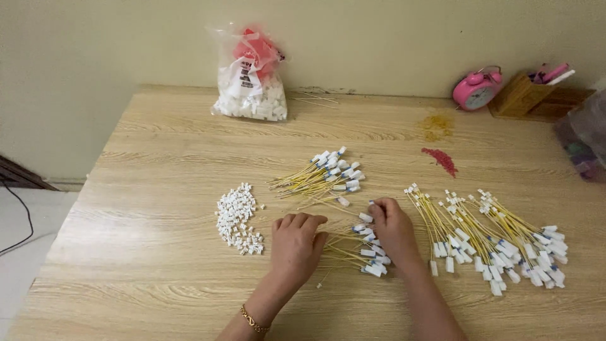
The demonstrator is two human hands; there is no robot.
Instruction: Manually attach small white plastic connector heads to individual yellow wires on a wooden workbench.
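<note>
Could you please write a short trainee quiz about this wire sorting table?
1. True or false: both hands rest on one bundle of yellow wires.
2. What lies just left of the left hand: A) loose white connectors, B) a pink alarm clock, C) red beads?
3. Which wrist bears a gold bracelet?

Key: 1 true. 2 A. 3 the left; the right hand shows none.

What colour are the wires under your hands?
Yellow, with white end connectors; the wires show best in the head view.
</note>
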